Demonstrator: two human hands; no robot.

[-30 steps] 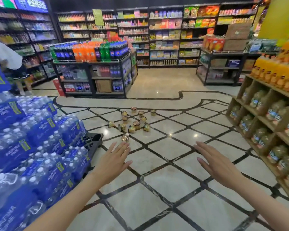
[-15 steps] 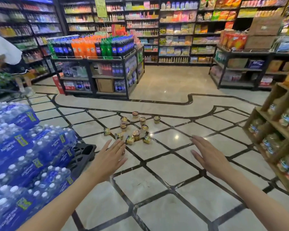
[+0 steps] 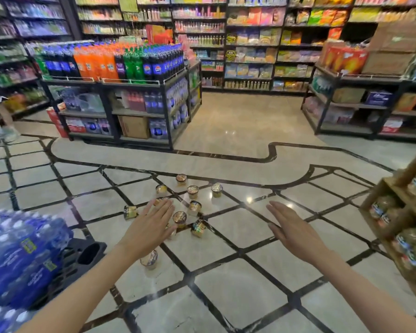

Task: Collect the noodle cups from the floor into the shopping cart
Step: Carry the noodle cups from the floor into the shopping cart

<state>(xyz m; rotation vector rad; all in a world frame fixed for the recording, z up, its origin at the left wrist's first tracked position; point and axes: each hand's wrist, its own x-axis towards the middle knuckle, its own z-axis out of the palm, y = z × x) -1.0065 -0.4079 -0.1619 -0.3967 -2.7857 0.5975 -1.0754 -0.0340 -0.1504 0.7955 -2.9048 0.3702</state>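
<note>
Neither grip holds anything: our left hand (image 3: 146,230) and right hand (image 3: 294,233) stretch flat, fingers straight, above noodle cups (image 3: 179,218) scattered on the floor (image 3: 226,284). We judge them light and crushable, best held round the sides. No shopping cart shows; one cup hides behind our left wrist.

Bottled water packs (image 3: 22,255) beside soda rack (image 3: 115,75)

head view looks forward and down over the floor (image 3: 238,131).
</note>
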